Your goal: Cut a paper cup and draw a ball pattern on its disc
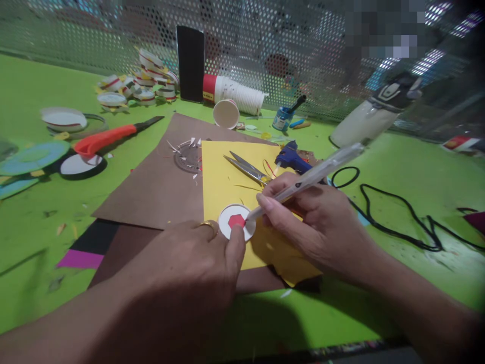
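My left hand [193,263], with a gold ring on one finger, steadies a small round white disc [224,216], its thumb pressing on a red angular paper piece [235,219] at the disc's middle. In my right hand [314,217] is a whitish pen [312,172], tilted, its tip at the right edge of the red piece. The disc rests over yellow paper [215,172]. Scissors [246,169] lie on that sheet beyond my right hand, their handles mostly hidden. Behind them is a blue glue gun [293,157], partly covered by the pen and hand.
Brown sheets [151,192] lie beneath the yellow paper. An orange-handled knife [109,139] is at left. Paper cups [242,93], a black upright box [190,63] and a blue jar [282,119] stand behind. A bottle [367,121] and black cord [397,232] occupy the right.
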`<state>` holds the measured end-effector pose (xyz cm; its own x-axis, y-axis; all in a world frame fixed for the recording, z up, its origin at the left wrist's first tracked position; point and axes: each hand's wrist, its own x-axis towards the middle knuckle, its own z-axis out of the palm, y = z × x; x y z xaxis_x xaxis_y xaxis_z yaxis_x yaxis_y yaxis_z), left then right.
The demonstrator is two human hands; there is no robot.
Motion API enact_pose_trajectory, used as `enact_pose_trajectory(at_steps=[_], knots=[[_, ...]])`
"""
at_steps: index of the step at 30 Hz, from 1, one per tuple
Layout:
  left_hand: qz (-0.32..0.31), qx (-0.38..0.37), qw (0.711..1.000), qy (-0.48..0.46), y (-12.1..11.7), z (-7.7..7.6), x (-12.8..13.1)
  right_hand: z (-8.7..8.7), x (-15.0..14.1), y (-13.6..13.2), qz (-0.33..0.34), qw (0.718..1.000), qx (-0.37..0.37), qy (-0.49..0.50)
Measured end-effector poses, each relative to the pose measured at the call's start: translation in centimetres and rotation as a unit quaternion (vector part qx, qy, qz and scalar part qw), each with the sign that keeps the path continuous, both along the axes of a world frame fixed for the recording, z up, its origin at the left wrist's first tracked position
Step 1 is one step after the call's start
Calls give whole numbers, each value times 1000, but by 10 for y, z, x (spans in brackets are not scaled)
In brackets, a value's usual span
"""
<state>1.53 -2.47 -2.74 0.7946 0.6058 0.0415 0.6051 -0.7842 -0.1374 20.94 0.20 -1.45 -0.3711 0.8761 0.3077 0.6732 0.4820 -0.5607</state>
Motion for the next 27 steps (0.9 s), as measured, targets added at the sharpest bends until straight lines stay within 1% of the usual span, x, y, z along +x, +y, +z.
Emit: enact_pose_trajectory(at_steps=[1, 5, 9, 10, 14, 18, 22, 27], knots=[[-1, 0, 1000, 11, 0, 0, 0, 0, 0, 0, 0, 1000, 3, -3], [8, -24, 1000, -16, 0, -6, -1, -2, 0, 0, -14, 1000, 16, 0], [-20, 11, 999, -49, 2, -14, -3, -4, -1, 0, -23, 999, -7, 37], [-25, 14, 998, -47, 2, -13, -3, -5, -1, 0, -21, 999, -10, 45], [1, 2, 1000, -12, 0, -6, 0, -6, -1, 0, -16, 999, -6, 47], [-4, 24, 999, 33, -1, -2, 1, -4, -1, 0, -12, 999, 1, 31], [-10, 11, 1000, 20, 0, -1, 0, -2, 0, 0, -11, 999, 33, -1], [-8, 23, 1000, 2, 0, -1, 1, -2, 1, -1, -9, 999, 40, -6]])
